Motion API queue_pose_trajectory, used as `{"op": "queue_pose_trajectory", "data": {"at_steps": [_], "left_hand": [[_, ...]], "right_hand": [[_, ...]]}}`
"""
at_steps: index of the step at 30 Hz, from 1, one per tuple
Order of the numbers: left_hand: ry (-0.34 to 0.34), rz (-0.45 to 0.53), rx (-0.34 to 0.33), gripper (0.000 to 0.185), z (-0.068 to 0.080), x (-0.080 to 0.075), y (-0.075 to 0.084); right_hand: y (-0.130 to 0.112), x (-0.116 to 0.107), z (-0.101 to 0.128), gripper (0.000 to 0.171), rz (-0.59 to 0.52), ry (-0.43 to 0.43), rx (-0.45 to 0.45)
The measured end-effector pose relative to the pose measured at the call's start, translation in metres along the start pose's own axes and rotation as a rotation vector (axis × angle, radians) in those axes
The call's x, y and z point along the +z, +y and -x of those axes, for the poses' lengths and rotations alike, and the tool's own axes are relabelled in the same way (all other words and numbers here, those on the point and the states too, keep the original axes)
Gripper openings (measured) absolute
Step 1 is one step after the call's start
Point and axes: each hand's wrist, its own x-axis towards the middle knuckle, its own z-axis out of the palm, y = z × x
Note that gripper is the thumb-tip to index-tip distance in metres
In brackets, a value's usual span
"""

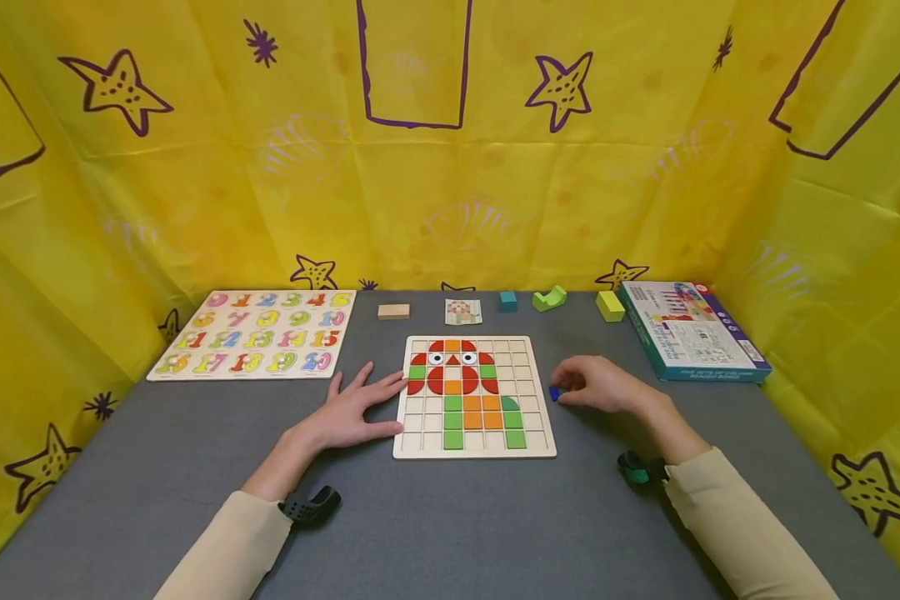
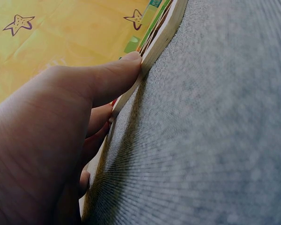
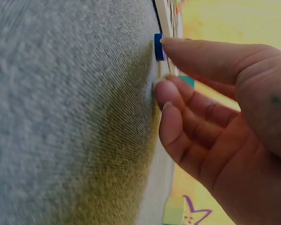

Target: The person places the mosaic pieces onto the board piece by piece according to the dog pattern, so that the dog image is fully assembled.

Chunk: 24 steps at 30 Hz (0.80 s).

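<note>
A wooden grid board lies mid-table, its tiles in red, green, orange and white forming an animal figure with two eyes. At its left edge my left hand is spread out, with thumb and fingertips touching the rim. In the left wrist view, the thumb meets the side of the board. Just off the board's right edge, my right hand pinches a small blue tile low over the table. The right wrist view shows the thumb against the blue tile, with the other fingers curled below.
A number puzzle board lies at the left. Along the back are a wooden block, a picture card, a teal cube, a green curved block and a yellow-green block. A game box sits at the right.
</note>
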Motion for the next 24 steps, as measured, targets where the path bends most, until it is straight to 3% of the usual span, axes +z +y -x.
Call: {"op": "queue_pose_trajectory", "data": {"at_steps": [15,24], "left_hand": [[0.007,-0.005,0.006,0.081,0.0007,-0.0013,0.0009],[0.010,0.002,0.020,0.081,0.0000,0.0000,-0.0021]], "right_hand": [[0.0016,0.0001,-0.0015,0.013,0.054,-0.027,0.013],[-0.0006,0.0036,0.0027,0.007,0.084,-0.003,-0.048]]}}
